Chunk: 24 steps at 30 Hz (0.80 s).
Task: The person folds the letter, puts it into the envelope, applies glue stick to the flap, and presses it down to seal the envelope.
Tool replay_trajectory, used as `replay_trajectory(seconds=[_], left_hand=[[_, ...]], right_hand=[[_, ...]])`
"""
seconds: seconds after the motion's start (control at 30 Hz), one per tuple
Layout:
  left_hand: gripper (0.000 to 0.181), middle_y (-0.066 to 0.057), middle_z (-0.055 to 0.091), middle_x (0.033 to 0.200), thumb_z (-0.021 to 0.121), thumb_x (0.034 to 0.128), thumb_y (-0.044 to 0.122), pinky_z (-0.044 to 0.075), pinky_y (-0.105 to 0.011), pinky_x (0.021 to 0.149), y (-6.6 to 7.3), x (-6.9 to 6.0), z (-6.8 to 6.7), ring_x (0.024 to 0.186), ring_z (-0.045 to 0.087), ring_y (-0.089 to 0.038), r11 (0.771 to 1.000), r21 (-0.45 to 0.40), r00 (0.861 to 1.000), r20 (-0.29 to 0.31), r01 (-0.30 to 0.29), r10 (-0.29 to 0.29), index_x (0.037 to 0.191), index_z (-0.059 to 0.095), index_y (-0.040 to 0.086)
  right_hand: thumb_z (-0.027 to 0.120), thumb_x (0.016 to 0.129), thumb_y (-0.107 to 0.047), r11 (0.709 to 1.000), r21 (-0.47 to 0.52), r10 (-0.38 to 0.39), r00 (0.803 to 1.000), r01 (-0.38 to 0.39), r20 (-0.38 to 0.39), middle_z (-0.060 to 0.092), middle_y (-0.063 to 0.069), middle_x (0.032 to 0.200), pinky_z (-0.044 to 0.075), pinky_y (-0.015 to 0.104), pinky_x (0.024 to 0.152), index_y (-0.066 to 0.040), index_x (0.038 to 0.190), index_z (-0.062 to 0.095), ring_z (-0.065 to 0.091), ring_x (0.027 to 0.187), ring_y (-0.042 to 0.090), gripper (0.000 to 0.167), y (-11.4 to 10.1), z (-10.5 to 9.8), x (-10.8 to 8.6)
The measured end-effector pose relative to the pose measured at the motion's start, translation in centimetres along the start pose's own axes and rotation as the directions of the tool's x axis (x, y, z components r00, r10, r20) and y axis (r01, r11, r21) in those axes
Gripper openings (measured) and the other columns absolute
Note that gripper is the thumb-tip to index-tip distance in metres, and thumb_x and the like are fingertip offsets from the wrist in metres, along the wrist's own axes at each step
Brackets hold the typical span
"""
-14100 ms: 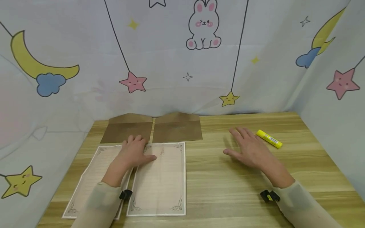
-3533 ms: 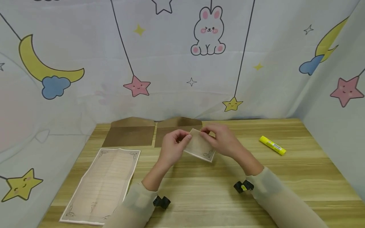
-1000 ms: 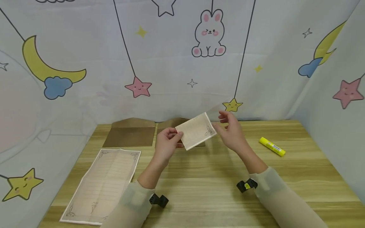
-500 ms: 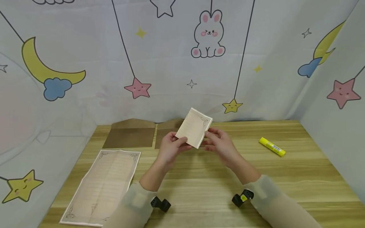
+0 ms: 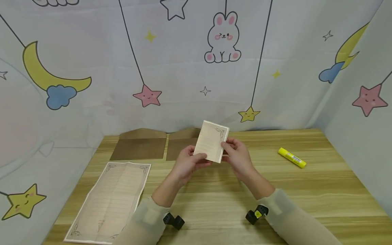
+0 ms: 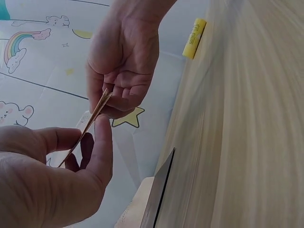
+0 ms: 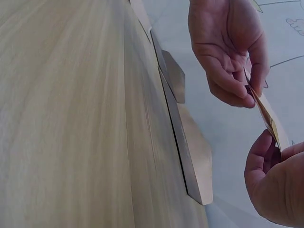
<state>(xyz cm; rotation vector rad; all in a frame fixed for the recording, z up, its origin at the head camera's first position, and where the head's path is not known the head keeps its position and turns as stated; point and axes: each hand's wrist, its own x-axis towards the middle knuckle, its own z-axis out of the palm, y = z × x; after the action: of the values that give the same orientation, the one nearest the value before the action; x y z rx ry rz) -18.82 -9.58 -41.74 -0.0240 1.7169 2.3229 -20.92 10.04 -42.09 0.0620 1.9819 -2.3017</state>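
Note:
Above the middle of the table, both hands hold a folded sheet of letter paper (image 5: 210, 140), cream with a white edge and a scroll ornament in its upper right corner. My left hand (image 5: 186, 164) pinches its lower left edge, thumb on the near face. On its right edge, my right hand (image 5: 239, 157) pinches it the same way. Seen edge-on in the left wrist view, the folded paper (image 6: 85, 129) shows thin layers slightly apart. An unfolded letter sheet (image 5: 108, 200) with printed lines and corner ornaments lies flat at the left.
Two brown envelopes lie side by side at the table's back edge, flaps raised: the left envelope (image 5: 138, 148) and the right envelope (image 5: 180, 144), partly covered by the folded paper. A yellow glue stick (image 5: 292, 158) lies at the right. A patterned cloth wall (image 5: 183, 68) rises behind the table.
Over the last second the folded paper has turned from slanting sideways to nearly upright. My right hand, off to its right before, now pinches its right edge. Earlier this sheet lay unfolded beside the other.

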Motion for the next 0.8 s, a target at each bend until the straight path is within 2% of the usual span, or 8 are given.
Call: replay_trajectory(seconds=[0.13,0.3,0.4,0.47,0.53,0.63,0.73,0.8], left_hand=[[0.026,-0.018,0.07,0.103,0.066,0.1019,0.0,0.064,-0.035,0.078,-0.1,0.0,0.0,0.082,0.077,-0.023,1.0,0.03,1.0,0.023,0.006,-0.007,0.122,0.051,-0.006],[0.024,-0.017,0.068,0.104,0.067,0.1035,0.006,0.065,-0.039,0.079,0.0,0.1,-0.4,0.086,0.076,-0.028,0.995,0.102,1.0,-0.017,-0.021,0.023,0.121,0.054,-0.004],[0.028,-0.018,0.066,0.108,0.067,0.1035,0.009,0.064,-0.042,0.081,0.2,0.2,-1.0,0.092,0.075,-0.035,0.977,0.204,0.997,-0.046,-0.057,0.067,0.125,0.055,-0.005],[0.032,-0.017,0.064,0.111,0.068,0.1033,0.011,0.064,-0.041,0.081,0.3,0.3,-1.5,0.096,0.073,-0.038,0.951,0.299,0.992,-0.066,-0.085,0.109,0.128,0.056,-0.005],[0.034,-0.016,0.063,0.112,0.069,0.1026,0.013,0.063,-0.039,0.079,0.5,0.4,-2.0,0.098,0.071,-0.038,0.904,0.411,0.983,-0.082,-0.117,0.164,0.129,0.058,-0.004],[0.036,-0.015,0.064,0.116,0.071,0.1022,0.017,0.061,-0.038,0.08,1.0,0.5,-2.8,0.102,0.069,-0.035,0.811,0.566,0.967,-0.092,-0.147,0.239,0.13,0.061,-0.002],[0.038,-0.016,0.065,0.121,0.072,0.1018,0.019,0.059,-0.043,0.085,1.3,0.8,-3.8,0.107,0.067,-0.031,0.701,0.696,0.952,-0.083,-0.155,0.294,0.132,0.062,-0.001],[0.041,-0.019,0.065,0.125,0.073,0.101,0.02,0.057,-0.047,0.092,1.5,1.1,-4.5,0.112,0.065,-0.033,0.625,0.766,0.948,-0.07,-0.149,0.311,0.134,0.062,-0.002]], right_hand=[[0.058,0.111,-0.015,1.0,-0.015,-0.022,1.0,0.022,-0.016,0.062,0.015,0.112,0.061,0.034,0.073,0.005,0.132,0.056,0.065,0.093,0.023,0.029,0.0,-0.6,0.2],[0.058,0.111,-0.015,0.999,-0.024,-0.032,0.999,0.031,-0.033,0.06,0.013,0.112,0.06,0.031,0.072,0.006,0.133,0.054,0.063,0.094,0.022,0.031,-0.1,-1.8,0.6],[0.057,0.111,-0.016,0.998,-0.049,-0.032,0.999,0.03,-0.039,0.059,0.014,0.114,0.06,0.032,0.075,0.006,0.135,0.053,0.062,0.095,0.023,0.033,-0.4,-2.7,0.6],[0.057,0.111,-0.017,0.996,-0.08,-0.037,0.999,0.034,-0.039,0.058,0.014,0.115,0.061,0.032,0.075,0.006,0.136,0.053,0.062,0.096,0.023,0.034,-0.6,-3.3,0.5],[0.057,0.111,-0.018,0.992,-0.117,-0.045,0.998,0.04,-0.04,0.059,0.015,0.116,0.061,0.033,0.075,0.005,0.136,0.054,0.063,0.097,0.023,0.034,-0.7,-4.0,0.5],[0.058,0.111,-0.019,0.983,-0.178,-0.06,0.998,0.052,-0.038,0.059,0.016,0.117,0.062,0.033,0.076,0.006,0.136,0.054,0.063,0.097,0.024,0.035,-0.8,-5.2,0.3],[0.059,0.111,-0.021,0.968,-0.244,-0.067,0.997,0.057,-0.037,0.06,0.018,0.12,0.062,0.034,0.077,0.005,0.137,0.055,0.064,0.097,0.023,0.038,-1.0,-6.4,0.0],[0.059,0.111,-0.023,0.956,-0.287,-0.067,0.997,0.053,-0.038,0.06,0.019,0.122,0.062,0.034,0.077,0.005,0.138,0.055,0.065,0.097,0.023,0.039,-1.0,-7.2,-0.1]])
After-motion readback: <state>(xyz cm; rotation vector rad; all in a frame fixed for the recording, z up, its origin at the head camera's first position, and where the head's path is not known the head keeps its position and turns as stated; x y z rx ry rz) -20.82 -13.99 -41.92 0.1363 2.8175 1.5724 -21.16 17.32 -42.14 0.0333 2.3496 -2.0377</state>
